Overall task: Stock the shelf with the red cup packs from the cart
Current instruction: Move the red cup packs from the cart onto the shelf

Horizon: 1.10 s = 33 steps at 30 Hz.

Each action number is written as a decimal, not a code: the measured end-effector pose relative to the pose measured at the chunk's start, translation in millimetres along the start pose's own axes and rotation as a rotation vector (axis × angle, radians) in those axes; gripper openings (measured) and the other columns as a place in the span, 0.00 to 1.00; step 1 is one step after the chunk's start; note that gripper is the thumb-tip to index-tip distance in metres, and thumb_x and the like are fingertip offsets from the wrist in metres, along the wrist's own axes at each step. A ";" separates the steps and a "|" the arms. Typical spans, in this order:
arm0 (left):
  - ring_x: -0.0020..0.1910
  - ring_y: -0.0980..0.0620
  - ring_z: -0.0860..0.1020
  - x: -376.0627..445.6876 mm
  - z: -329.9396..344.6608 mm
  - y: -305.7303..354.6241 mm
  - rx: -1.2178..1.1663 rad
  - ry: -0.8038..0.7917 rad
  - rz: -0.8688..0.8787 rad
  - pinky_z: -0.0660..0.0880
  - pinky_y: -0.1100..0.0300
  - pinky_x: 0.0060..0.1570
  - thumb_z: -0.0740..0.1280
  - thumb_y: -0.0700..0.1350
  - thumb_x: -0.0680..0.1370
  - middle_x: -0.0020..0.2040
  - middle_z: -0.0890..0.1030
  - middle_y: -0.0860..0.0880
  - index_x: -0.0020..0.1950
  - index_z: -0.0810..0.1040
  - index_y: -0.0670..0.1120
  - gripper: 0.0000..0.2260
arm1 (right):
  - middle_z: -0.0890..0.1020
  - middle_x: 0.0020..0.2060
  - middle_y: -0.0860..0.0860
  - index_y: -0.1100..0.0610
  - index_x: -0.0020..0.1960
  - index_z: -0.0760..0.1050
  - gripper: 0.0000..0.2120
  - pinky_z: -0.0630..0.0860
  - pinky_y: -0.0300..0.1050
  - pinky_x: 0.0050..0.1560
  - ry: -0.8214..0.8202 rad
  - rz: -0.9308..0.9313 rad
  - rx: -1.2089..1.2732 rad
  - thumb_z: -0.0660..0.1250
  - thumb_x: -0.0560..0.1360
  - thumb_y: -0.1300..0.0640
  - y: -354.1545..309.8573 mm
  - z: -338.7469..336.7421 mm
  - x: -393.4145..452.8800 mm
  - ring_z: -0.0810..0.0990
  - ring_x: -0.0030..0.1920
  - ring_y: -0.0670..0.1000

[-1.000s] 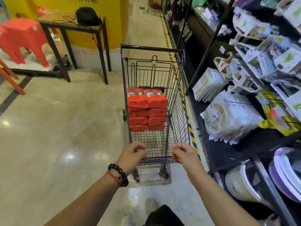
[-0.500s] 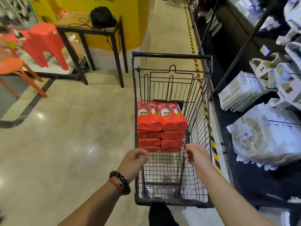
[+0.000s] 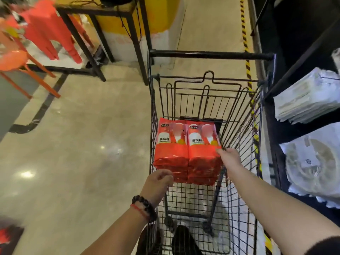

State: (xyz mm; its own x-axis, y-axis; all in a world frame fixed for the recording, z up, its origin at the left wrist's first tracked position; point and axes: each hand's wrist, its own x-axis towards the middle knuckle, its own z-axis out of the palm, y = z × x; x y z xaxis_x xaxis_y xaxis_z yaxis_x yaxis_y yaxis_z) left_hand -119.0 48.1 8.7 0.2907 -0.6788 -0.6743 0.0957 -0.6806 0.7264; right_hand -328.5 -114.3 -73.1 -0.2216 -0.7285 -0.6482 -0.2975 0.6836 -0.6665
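Two side-by-side stacks of red cup packs [image 3: 187, 153] stand in the black wire cart [image 3: 211, 56], against its left wall. My left hand [image 3: 158, 183], with a bead bracelet on the wrist, hovers at the near left corner of the stacks with its fingers loosely curled and holding nothing. My right hand [image 3: 229, 157] reaches along the right side of the top right pack, and its fingertips touch that pack's near right corner. The dark shelf [image 3: 294, 137] runs along the cart's right side.
White packaged goods [image 3: 307, 100] and packs of paper plates [image 3: 312, 166] lie on the shelf at right. A dark-framed table [image 3: 103, 13], red stools [image 3: 47, 34] and an orange chair [image 3: 12, 59] stand to the far left. Shiny beige floor spreads left of the cart.
Both hands have left the cart's near rim and moved forward into the basket, up to the red packs. The view has come closer to the cart and tilted further down.
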 end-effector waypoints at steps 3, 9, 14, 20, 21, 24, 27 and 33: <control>0.42 0.50 0.77 17.2 -4.3 0.6 0.011 -0.013 -0.014 0.75 0.52 0.49 0.68 0.39 0.73 0.38 0.80 0.50 0.37 0.82 0.51 0.08 | 0.80 0.49 0.58 0.61 0.58 0.70 0.28 0.78 0.49 0.47 -0.023 0.114 0.019 0.77 0.69 0.45 5.6 12.7 29.5 0.81 0.49 0.58; 0.41 0.51 0.77 41.9 -16.1 -5.5 -0.008 -0.025 -0.089 0.75 0.54 0.48 0.67 0.38 0.75 0.40 0.80 0.48 0.44 0.81 0.47 0.05 | 0.83 0.51 0.55 0.56 0.59 0.76 0.28 0.79 0.49 0.49 -0.118 0.367 0.152 0.78 0.67 0.42 22.2 23.9 50.3 0.80 0.49 0.53; 0.41 0.50 0.75 54.9 -19.3 -6.5 -0.091 -0.050 -0.181 0.72 0.57 0.43 0.66 0.36 0.76 0.41 0.78 0.45 0.47 0.80 0.44 0.04 | 0.84 0.50 0.54 0.55 0.60 0.78 0.27 0.75 0.38 0.24 -0.207 0.475 0.354 0.79 0.66 0.45 14.7 9.2 45.0 0.82 0.45 0.53; 0.42 0.51 0.77 66.8 -19.4 11.5 -0.201 -0.145 -0.226 0.74 0.56 0.44 0.65 0.40 0.77 0.46 0.80 0.47 0.51 0.79 0.47 0.05 | 0.82 0.48 0.56 0.55 0.60 0.74 0.27 0.77 0.42 0.33 -0.321 0.432 0.509 0.76 0.64 0.49 17.0 -10.4 -7.8 0.80 0.44 0.54; 0.43 0.51 0.78 69.1 -20.1 15.1 -0.208 -0.171 -0.215 0.74 0.56 0.45 0.66 0.42 0.77 0.46 0.80 0.48 0.53 0.79 0.48 0.06 | 0.83 0.48 0.56 0.55 0.61 0.74 0.31 0.77 0.43 0.34 -0.346 0.400 0.512 0.78 0.61 0.49 18.7 -10.4 -18.3 0.80 0.44 0.54; 0.45 0.52 0.79 72.4 -19.7 27.6 -0.183 -0.263 -0.157 0.75 0.52 0.50 0.68 0.47 0.76 0.46 0.82 0.51 0.58 0.78 0.51 0.11 | 0.85 0.50 0.56 0.54 0.65 0.73 0.41 0.81 0.47 0.41 -0.435 0.281 0.435 0.84 0.55 0.50 21.8 -6.5 -44.9 0.83 0.48 0.56; 0.52 0.48 0.83 74.2 -19.5 40.6 -0.202 -0.385 -0.062 0.78 0.46 0.57 0.72 0.52 0.71 0.54 0.84 0.50 0.66 0.74 0.54 0.24 | 0.83 0.60 0.55 0.49 0.71 0.68 0.50 0.73 0.60 0.65 -0.527 0.149 0.318 0.85 0.53 0.44 17.9 3.0 -76.0 0.80 0.62 0.59; 0.60 0.30 0.77 78.5 -49.0 43.3 -0.400 -0.356 0.109 0.75 0.34 0.58 0.78 0.47 0.66 0.63 0.78 0.34 0.70 0.69 0.42 0.36 | 0.82 0.61 0.45 0.42 0.70 0.64 0.46 0.72 0.56 0.68 -0.697 -0.099 0.046 0.81 0.58 0.39 -7.7 35.0 -118.2 0.80 0.62 0.48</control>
State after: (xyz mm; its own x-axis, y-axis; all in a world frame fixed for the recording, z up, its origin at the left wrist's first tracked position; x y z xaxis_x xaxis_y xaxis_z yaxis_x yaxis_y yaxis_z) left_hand -45.5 -21.1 -6.3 -0.0149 -0.8382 -0.5452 0.4578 -0.4905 0.7415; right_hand -267.5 -31.9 -4.2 0.4558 -0.5988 -0.6585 -0.2425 0.6283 -0.7392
